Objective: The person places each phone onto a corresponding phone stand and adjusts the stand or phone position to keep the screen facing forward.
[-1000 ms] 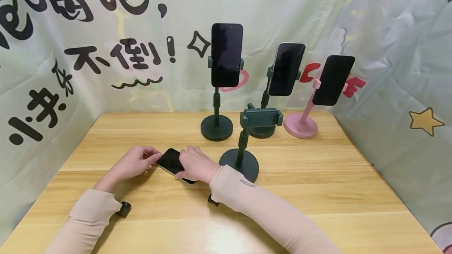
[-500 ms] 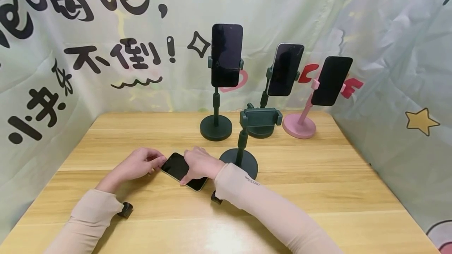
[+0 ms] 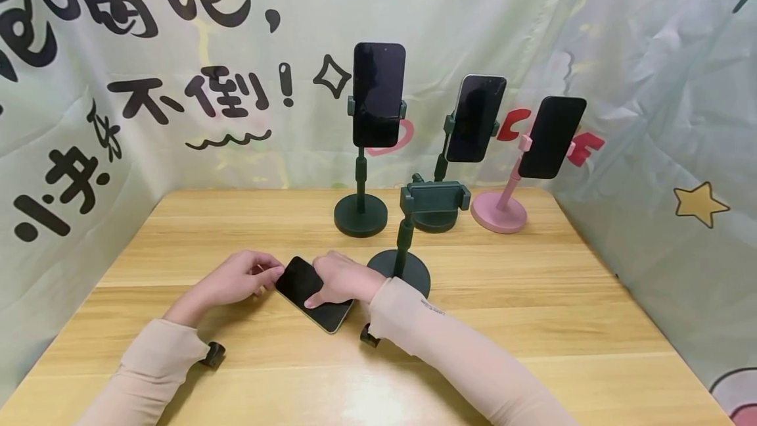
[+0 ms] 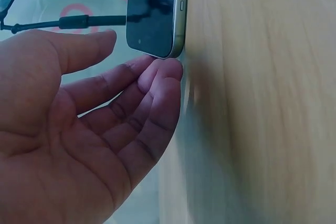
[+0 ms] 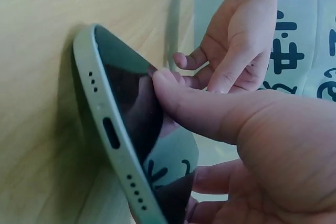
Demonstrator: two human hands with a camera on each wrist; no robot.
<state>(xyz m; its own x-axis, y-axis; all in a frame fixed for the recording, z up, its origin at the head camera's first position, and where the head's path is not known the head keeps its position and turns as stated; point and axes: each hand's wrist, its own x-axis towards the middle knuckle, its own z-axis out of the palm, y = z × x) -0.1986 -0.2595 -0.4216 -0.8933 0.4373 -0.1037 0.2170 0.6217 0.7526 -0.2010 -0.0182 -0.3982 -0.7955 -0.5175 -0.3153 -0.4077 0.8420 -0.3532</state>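
Observation:
A phone [image 3: 300, 281] with a dark screen and pale metal frame is held low over the table, screen up. My right hand [image 3: 349, 278] grips it, the thumb on the glass and the other fingers round the far edge. In the right wrist view, the end of the phone [image 5: 107, 124] with the charging port faces the camera. My left hand [image 3: 248, 276] is at the opposite end. There, in the left wrist view, its bent fingertips [image 4: 170, 69] meet the phone's corner, while the thumb [image 4: 94, 45] stays off it.
A dark green phone stand [image 3: 434, 197] with a bare clamp stands just beyond my right forearm. Farther back are two dark green stands and a pink stand [image 3: 499, 211], each bearing a phone [image 3: 378, 94]. A printed cloth [image 3: 284, 150] hangs behind the wooden table [image 3: 207, 222].
The phone has shifted right and toward me in my right hand, whose thumb has gone from its near edge onto the screen. My left hand has followed to the right.

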